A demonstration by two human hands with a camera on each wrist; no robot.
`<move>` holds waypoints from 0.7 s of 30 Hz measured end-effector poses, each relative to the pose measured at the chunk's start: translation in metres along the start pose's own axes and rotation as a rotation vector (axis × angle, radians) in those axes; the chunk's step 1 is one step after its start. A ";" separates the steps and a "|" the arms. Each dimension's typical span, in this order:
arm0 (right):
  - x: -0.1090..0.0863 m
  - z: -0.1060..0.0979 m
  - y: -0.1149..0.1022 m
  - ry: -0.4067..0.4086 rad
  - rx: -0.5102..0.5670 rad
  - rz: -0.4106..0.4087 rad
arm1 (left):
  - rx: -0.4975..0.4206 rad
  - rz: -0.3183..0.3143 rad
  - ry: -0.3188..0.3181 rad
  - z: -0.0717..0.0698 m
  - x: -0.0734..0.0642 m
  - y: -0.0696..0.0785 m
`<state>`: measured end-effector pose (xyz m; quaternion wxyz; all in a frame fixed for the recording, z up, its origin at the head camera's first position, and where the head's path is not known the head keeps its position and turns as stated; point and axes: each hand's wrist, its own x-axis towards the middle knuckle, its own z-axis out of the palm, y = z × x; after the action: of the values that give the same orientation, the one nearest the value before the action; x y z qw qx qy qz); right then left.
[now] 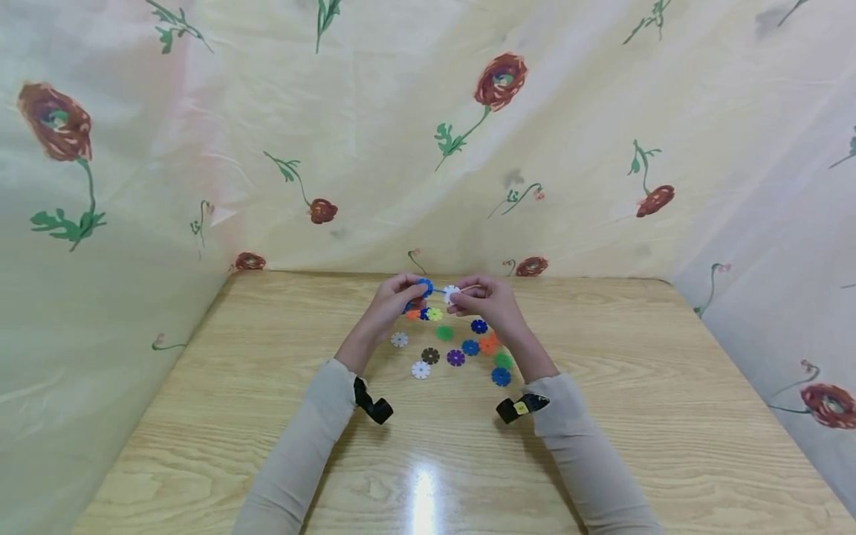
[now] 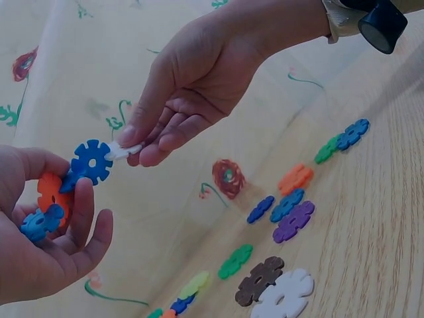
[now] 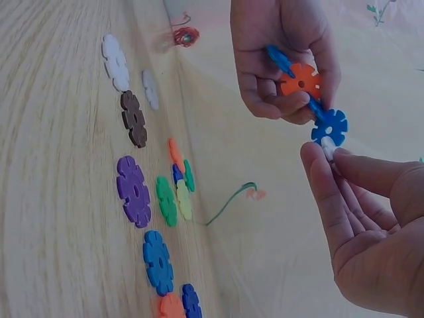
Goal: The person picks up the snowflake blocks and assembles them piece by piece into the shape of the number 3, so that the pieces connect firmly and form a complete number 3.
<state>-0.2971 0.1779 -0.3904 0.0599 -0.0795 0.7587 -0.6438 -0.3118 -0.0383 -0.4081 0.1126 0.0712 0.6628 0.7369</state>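
Note:
Above the far part of the table, my left hand holds a short chain of notched plastic snowflake discs. In the left wrist view the chain shows an orange disc, a blue disc near the palm and another blue disc at its outer end. Between thumb and fingers, my right hand pinches a white snowflake disc. Its edge meets the outer blue disc; the wrist views do not show how deeply the notches fit.
Loose discs lie on the wooden table below the hands, among them a purple disc, a brown disc, a white disc and a green disc. Flowered cloth hangs behind the table and along its sides.

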 end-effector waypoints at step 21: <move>-0.003 -0.007 -0.001 -0.036 -0.016 -0.094 | 0.009 0.031 -0.128 -0.003 -0.004 0.000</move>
<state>-0.2954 0.1853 -0.3883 0.0427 -0.1269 0.7581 -0.6382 -0.3090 -0.0419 -0.4079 0.1427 0.1289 0.6562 0.7296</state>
